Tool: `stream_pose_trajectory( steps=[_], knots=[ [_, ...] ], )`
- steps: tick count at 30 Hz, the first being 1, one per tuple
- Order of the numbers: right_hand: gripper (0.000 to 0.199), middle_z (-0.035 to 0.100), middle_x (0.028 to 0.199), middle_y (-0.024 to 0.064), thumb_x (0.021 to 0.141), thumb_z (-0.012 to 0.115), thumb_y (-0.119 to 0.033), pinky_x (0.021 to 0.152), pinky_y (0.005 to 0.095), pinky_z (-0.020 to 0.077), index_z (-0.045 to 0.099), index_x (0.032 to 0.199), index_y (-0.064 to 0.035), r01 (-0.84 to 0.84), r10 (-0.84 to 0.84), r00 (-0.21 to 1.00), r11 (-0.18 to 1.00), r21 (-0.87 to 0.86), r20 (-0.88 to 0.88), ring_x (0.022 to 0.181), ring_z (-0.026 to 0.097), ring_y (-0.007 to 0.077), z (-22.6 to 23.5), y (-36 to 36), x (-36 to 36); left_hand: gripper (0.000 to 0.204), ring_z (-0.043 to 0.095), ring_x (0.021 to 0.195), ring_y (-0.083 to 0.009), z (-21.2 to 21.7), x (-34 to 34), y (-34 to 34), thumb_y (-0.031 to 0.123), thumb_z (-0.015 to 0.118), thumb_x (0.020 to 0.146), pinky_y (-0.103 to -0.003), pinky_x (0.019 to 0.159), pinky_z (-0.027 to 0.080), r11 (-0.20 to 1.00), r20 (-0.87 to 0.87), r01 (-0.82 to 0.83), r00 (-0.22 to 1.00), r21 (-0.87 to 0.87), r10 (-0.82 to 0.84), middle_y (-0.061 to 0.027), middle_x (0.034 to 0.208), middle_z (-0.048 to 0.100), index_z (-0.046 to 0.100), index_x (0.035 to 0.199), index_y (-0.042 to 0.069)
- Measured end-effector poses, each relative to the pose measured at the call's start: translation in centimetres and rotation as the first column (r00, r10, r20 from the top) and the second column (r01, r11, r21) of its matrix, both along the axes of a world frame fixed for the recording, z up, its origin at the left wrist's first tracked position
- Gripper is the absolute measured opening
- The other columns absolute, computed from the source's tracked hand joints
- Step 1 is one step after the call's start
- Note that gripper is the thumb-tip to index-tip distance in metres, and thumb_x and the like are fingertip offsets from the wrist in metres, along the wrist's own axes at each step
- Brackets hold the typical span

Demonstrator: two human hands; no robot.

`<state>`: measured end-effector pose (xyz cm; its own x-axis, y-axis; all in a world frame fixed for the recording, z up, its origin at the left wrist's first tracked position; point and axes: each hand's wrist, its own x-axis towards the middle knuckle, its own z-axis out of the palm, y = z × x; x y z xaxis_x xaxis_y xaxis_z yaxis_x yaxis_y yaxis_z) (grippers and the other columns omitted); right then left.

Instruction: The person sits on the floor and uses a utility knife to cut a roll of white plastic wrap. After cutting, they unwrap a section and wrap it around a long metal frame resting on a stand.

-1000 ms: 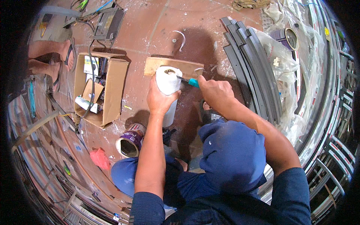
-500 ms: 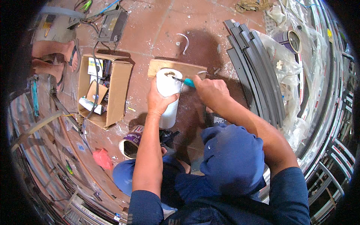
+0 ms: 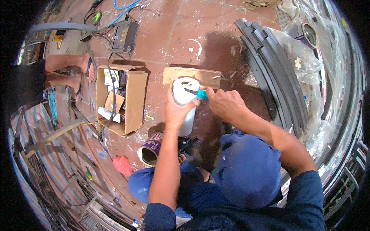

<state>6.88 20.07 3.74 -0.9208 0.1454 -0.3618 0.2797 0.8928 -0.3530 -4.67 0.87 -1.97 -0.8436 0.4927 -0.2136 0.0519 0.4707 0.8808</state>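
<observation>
Honestly, with left hand point(image 3: 175, 111) fingers clamped round the white tube point(image 3: 185, 104) and right hand point(image 3: 225, 106) fingers gripping the teal-handled knife point(image 3: 194, 93), one slip probably nicks that thumb.

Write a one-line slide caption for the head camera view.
Left hand grips an upright white plastic tube while the right hand works a teal-handled knife at its top, beside an open cardboard box.

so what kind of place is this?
Likely a small workshop or work site floor: curved grey profiles stacked on paint-spattered red tiles, an open cardboard box of supplies, a paint can nearby.
</observation>
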Motion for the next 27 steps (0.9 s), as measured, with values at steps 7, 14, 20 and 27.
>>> stream_pose_trajectory(
  steps=[7, 14, 20, 27],
  knots=[
    [0.018, 0.077, 0.086, 0.0201, 0.104, 0.058, -0.021, 0.066, 0.0538, 0.0615, 0.059, 0.116, -0.0073, 0.004, -0.004, 1.000, 1.000, -0.021, -0.010, 0.076, 0.079, 0.0408, 0.9, 0.6, 0.8, 0.111, 0.067, 0.127, -0.0432, 0.0, 2.3, 1.4, 0.035, 0.103, 0.065, -0.050, 0.105, 0.055, 0.888, -0.224, -0.168, 0.972, -0.427, 0.076, -0.0268, 0.136, 0.068, 0.045, 0.154, 0.003],
    [0.014, 0.078, 0.080, 0.0166, 0.104, 0.058, -0.018, 0.060, 0.0505, 0.0622, 0.061, 0.112, -0.0074, -0.012, 0.010, 0.999, 0.997, -0.077, -0.030, 0.071, 0.080, 0.0354, 0.7, 1.0, 0.9, 0.109, 0.071, 0.120, -0.0430, -0.5, 1.9, 0.8, 0.039, 0.102, 0.064, -0.052, 0.101, 0.057, 0.925, -0.234, -0.175, 0.967, -0.338, 0.098, -0.0248, 0.130, 0.071, 0.047, 0.152, 0.005],
    [0.014, 0.077, 0.080, 0.0189, 0.103, 0.059, -0.019, 0.063, 0.0522, 0.0617, 0.058, 0.111, -0.0080, 0.014, -0.011, 0.999, 0.997, -0.082, 0.043, 0.076, 0.079, 0.0392, 0.2, 0.9, -0.7, 0.109, 0.070, 0.121, -0.0428, 0.4, 1.8, 1.7, 0.038, 0.101, 0.064, -0.051, 0.102, 0.057, 0.888, -0.197, -0.158, 0.977, -0.431, 0.078, -0.0243, 0.131, 0.071, 0.047, 0.153, 0.005],
    [0.017, 0.079, 0.085, 0.0189, 0.102, 0.061, -0.018, 0.063, 0.0517, 0.0626, 0.060, 0.115, -0.0082, 0.005, -0.002, 0.997, 0.999, -0.038, 0.076, 0.075, 0.080, 0.0389, 1.3, 0.8, -0.2, 0.109, 0.070, 0.122, -0.0431, -0.3, 1.7, 0.9, 0.039, 0.101, 0.065, -0.051, 0.102, 0.056, 0.893, -0.287, -0.175, 0.957, -0.414, 0.055, -0.0236, 0.131, 0.071, 0.047, 0.153, 0.006]
  ],
)
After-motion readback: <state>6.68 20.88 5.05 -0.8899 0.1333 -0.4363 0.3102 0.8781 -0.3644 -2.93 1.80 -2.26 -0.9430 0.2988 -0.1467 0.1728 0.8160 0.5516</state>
